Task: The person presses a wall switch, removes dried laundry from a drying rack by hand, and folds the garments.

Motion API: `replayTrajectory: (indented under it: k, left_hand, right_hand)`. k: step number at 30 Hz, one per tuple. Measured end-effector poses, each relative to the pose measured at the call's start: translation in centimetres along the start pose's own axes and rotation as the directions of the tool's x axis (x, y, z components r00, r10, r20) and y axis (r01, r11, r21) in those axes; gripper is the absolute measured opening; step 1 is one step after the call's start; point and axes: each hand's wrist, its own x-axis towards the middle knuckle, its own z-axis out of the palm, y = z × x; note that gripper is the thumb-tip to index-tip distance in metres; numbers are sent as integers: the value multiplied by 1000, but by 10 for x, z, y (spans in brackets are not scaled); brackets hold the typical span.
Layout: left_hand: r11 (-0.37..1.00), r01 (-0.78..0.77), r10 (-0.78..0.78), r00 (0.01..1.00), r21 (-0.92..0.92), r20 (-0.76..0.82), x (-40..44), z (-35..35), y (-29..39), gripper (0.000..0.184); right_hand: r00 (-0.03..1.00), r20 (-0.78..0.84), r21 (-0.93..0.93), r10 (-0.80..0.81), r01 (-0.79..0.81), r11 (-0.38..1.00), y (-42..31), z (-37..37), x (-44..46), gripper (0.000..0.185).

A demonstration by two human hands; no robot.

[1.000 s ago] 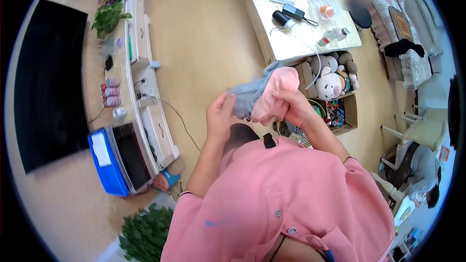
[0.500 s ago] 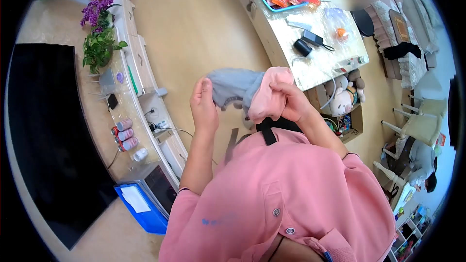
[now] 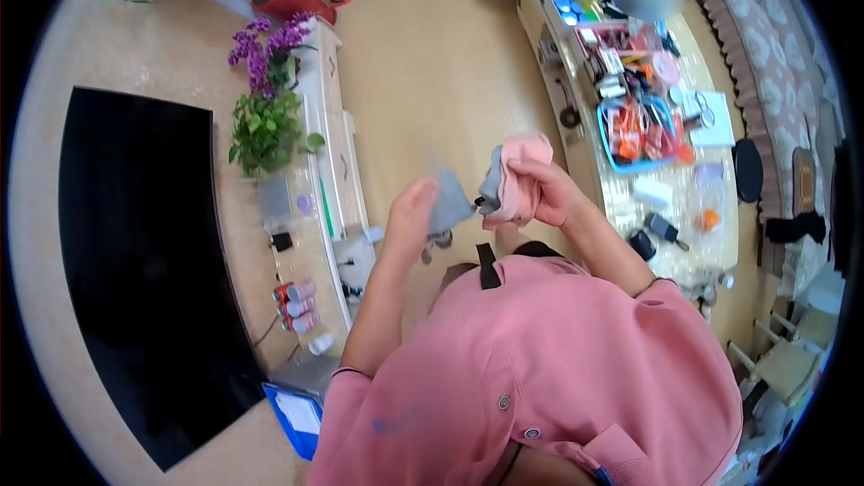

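Observation:
My left hand [image 3: 412, 212] is raised before my body, its fingers closed on a blue-grey cloth [image 3: 451, 202]. Motion blurs both the hand and this cloth. Opposite it, my right hand [image 3: 545, 193] pinches a bunched pink cloth [image 3: 524, 182], with the thumb lying over the front. A strip of blue-grey fabric [image 3: 491, 182] shows along the pink cloth's left edge. A small dark bit sits between the two pieces, and whether they are joined I cannot tell. The exact kind of garment or cloth is unclear.
To the right, a long table [image 3: 589, 207] bears a blue-rimmed basket [image 3: 601, 139], a black cylinder [image 3: 641, 245] and other clutter. On the left stand a low cabinet [image 3: 329, 72] with plants [image 3: 264, 130] and cans [image 3: 300, 306], and a large black TV [image 3: 148, 261].
The blue-grey cloth, earlier stretched between both hands, now shows as a smaller piece at my left hand. My left hand has moved inward and lower. The view has shifted along the room.

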Motion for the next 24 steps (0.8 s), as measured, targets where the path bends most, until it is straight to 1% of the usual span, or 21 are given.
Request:
replayTrajectory:
  k: [1,2,4,5,6,8,10,11,13,14,16,17,18,20,22,23,24]
  left_hand:
    - [998,-15,11,998,66,56,16,0,11,24]
    - [990,-13,-7,990,141,142,28,2,32,23]
    - [957,-30,-60,953,288,298,49,3,67,21]
    - [900,-143,11,952,411,306,68,-4,64,20]
    - [911,-142,23,955,388,297,81,-6,74,20]
    - [926,-149,44,955,347,293,112,-11,91,20]
    - [892,-145,0,947,428,322,155,-27,98,19]
    - [922,-26,-92,954,385,286,174,-31,107,17]
    - [898,-10,-114,961,439,254,218,-42,133,15]
    - [886,3,-125,964,464,233,242,-50,146,15]
    - [908,-31,-104,950,418,295,297,-67,169,14]
    - [918,-31,-106,941,394,321,323,-75,183,14]
    - [861,-19,-197,909,509,367,344,-76,212,14]
    - [698,-25,-390,824,716,410,381,-78,271,15]
    - [764,-172,-280,779,621,561,443,-100,267,17]
    - [790,-236,-226,746,566,626,466,-104,276,18]
    - [809,-260,-154,771,527,618,488,-107,285,17]
  right_hand:
    - [1000,16,-160,-11,13,987,-20,10,19,35]
    - [998,65,-295,-15,33,955,-35,21,38,40]
    - [987,159,-545,2,86,834,-60,44,70,49]
    - [988,147,-628,54,51,776,-69,39,88,60]
    - [981,171,-733,96,61,678,-79,48,103,59]
    - [960,164,-834,225,14,551,-94,54,132,55]
    - [975,96,-862,201,-20,506,-109,49,166,47]
    - [970,55,-876,235,-66,478,-120,44,187,45]
    - [951,-42,-892,307,-174,418,-142,34,231,40]
    - [961,-24,-888,276,-147,435,-151,35,249,38]
    - [978,14,-883,210,-86,461,-180,42,291,34]
    - [986,61,-855,156,-29,517,-195,49,312,29]
    - [992,17,-822,126,-58,567,-217,68,327,29]
    - [994,-74,-737,79,-107,667,-257,106,351,27]
    - [991,-129,-723,-39,-67,688,-289,109,384,20]
    - [983,-160,-712,-93,-50,700,-302,106,398,16]
    - [973,-169,-675,-155,0,737,-315,103,412,17]
